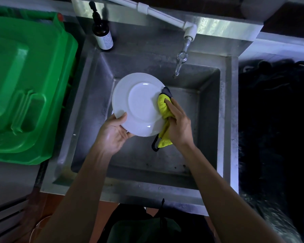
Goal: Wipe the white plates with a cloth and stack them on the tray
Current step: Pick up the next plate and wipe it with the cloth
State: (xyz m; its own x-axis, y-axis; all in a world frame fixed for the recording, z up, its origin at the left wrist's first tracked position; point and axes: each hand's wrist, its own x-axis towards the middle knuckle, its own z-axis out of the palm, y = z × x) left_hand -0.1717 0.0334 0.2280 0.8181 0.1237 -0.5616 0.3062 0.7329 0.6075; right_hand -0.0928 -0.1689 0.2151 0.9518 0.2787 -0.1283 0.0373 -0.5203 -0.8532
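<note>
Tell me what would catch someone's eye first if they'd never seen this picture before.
The white plate stands out first, held over the middle of the steel sink with the left hand gripping its near edge. Next is the bright yellow cloth, which the right hand presses against the plate's right side. The big green plastic lid fills the left of the view.

White plate [139, 102] in left hand [112, 132], yellow cloth [163, 109] under right hand [178, 125], above sink [225, 120].
</note>
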